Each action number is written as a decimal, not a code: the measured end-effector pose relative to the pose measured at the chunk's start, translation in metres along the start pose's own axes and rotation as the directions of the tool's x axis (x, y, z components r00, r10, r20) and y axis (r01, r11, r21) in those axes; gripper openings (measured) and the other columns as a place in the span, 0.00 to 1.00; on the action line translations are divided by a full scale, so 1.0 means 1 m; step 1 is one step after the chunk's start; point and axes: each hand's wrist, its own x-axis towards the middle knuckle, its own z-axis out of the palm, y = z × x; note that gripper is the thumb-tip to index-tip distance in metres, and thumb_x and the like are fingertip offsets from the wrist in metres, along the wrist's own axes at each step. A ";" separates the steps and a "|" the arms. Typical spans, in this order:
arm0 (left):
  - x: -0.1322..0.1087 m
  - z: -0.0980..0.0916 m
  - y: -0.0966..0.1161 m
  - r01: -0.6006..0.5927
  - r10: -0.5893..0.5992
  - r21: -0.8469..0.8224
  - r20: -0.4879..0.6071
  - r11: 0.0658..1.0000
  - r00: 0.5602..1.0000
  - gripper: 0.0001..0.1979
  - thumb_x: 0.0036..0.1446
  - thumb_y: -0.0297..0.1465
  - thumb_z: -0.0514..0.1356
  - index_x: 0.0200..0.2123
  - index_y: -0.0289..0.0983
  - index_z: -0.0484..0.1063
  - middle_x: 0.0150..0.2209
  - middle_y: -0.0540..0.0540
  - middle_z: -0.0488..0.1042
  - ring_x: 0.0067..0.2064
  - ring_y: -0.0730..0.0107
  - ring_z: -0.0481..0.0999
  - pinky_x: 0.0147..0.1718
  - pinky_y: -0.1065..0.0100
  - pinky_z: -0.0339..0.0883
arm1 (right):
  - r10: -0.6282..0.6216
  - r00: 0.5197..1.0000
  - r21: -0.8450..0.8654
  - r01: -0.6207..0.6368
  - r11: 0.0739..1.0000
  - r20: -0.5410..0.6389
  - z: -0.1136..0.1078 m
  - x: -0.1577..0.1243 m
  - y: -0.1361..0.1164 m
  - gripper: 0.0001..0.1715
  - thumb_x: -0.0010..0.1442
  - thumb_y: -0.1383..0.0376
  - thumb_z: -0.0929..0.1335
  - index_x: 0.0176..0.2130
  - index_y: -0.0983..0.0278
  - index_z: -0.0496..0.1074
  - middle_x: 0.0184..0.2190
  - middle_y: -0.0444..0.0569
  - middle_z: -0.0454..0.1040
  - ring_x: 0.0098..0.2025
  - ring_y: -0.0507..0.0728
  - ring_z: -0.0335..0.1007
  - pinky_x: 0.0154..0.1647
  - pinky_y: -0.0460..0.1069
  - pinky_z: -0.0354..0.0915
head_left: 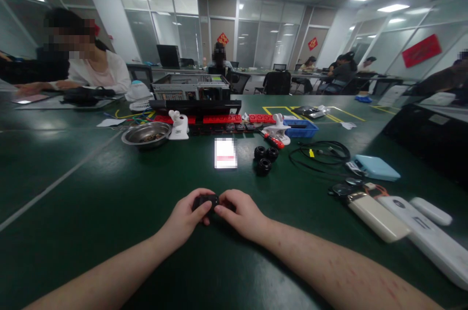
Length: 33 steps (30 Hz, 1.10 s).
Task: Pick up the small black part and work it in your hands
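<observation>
steel bowl (146, 133) far left on the green table (91, 193). left hand (185, 217) and right hand (243, 215) meet at centre near the table's front edge, both pinching one small black part (205, 201) between thumb and fingertips, resting on the table. three black rings (265, 158) sit beyond it, white card (225, 153) just left of them. white power banks (402, 217) far right.
</observation>
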 end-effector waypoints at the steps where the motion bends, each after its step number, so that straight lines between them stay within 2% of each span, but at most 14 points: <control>1: 0.001 0.000 -0.001 -0.001 0.001 -0.010 -0.005 1.000 1.000 0.14 0.52 0.38 0.53 0.40 0.37 0.63 0.32 0.50 0.69 0.26 0.73 0.70 0.26 0.69 0.66 | 0.008 1.000 0.009 -0.008 1.000 0.005 0.000 0.000 0.000 0.10 0.54 0.60 0.64 0.30 0.65 0.65 0.24 0.42 0.64 0.26 0.50 0.58 0.26 0.45 0.54; 8: 0.000 0.001 -0.001 0.002 -0.002 -0.002 -0.029 1.000 1.000 0.12 0.51 0.37 0.53 0.38 0.37 0.64 0.32 0.50 0.68 0.26 0.72 0.70 0.26 0.69 0.67 | 0.004 1.000 0.008 -0.004 1.000 0.001 0.000 -0.002 -0.001 0.13 0.52 0.58 0.65 0.36 0.65 0.65 0.28 0.44 0.65 0.30 0.52 0.58 0.28 0.46 0.55; 13: -0.002 0.001 0.000 -0.002 0.002 0.061 -0.003 0.998 1.000 0.13 0.51 0.37 0.53 0.40 0.37 0.63 0.33 0.49 0.68 0.27 0.72 0.70 0.27 0.68 0.67 | -0.036 0.999 -0.030 0.036 0.999 0.001 0.000 -0.001 0.000 0.17 0.58 0.57 0.58 0.26 0.65 0.64 0.22 0.43 0.62 0.27 0.50 0.56 0.28 0.46 0.53; 17: -0.001 0.001 0.001 0.006 -0.006 0.064 0.009 0.998 1.000 0.14 0.51 0.37 0.53 0.40 0.37 0.63 0.33 0.49 0.68 0.27 0.71 0.70 0.27 0.67 0.67 | -0.024 1.000 -0.027 0.024 0.999 0.000 0.001 0.000 0.001 0.17 0.57 0.58 0.60 0.24 0.65 0.64 0.21 0.42 0.61 0.26 0.50 0.56 0.27 0.45 0.53; 21: -0.002 0.001 0.003 0.006 -0.006 0.006 0.014 1.000 1.000 0.14 0.51 0.38 0.52 0.39 0.36 0.64 0.34 0.48 0.68 0.27 0.71 0.71 0.27 0.67 0.68 | -0.002 1.000 0.010 0.002 1.000 -0.013 0.000 -0.001 0.001 0.12 0.52 0.58 0.65 0.29 0.65 0.66 0.25 0.43 0.64 0.28 0.50 0.58 0.27 0.45 0.55; 26: 0.000 0.000 0.002 0.011 -0.011 0.006 0.004 1.000 1.000 0.13 0.51 0.38 0.53 0.38 0.37 0.64 0.33 0.49 0.68 0.27 0.72 0.71 0.27 0.68 0.68 | 0.010 1.000 0.017 -0.010 1.000 -0.023 -0.001 -0.002 -0.001 0.14 0.50 0.59 0.67 0.35 0.65 0.66 0.28 0.45 0.66 0.31 0.52 0.60 0.30 0.46 0.57; 29: -0.001 0.000 0.002 -0.008 0.008 0.013 -0.002 1.000 1.000 0.13 0.51 0.37 0.53 0.39 0.37 0.64 0.33 0.49 0.68 0.27 0.71 0.71 0.26 0.68 0.68 | 0.019 1.000 0.018 -0.019 1.000 -0.009 -0.001 -0.002 -0.001 0.14 0.52 0.58 0.65 0.36 0.65 0.66 0.29 0.45 0.66 0.30 0.52 0.59 0.29 0.46 0.56; 33: -0.001 0.001 0.003 -0.006 0.006 0.037 0.009 0.999 1.000 0.13 0.52 0.36 0.54 0.40 0.36 0.64 0.34 0.49 0.68 0.27 0.72 0.71 0.27 0.68 0.67 | -0.007 1.000 0.010 0.007 1.000 -0.008 0.000 -0.001 0.000 0.13 0.57 0.58 0.60 0.31 0.65 0.65 0.26 0.44 0.65 0.29 0.51 0.58 0.29 0.46 0.56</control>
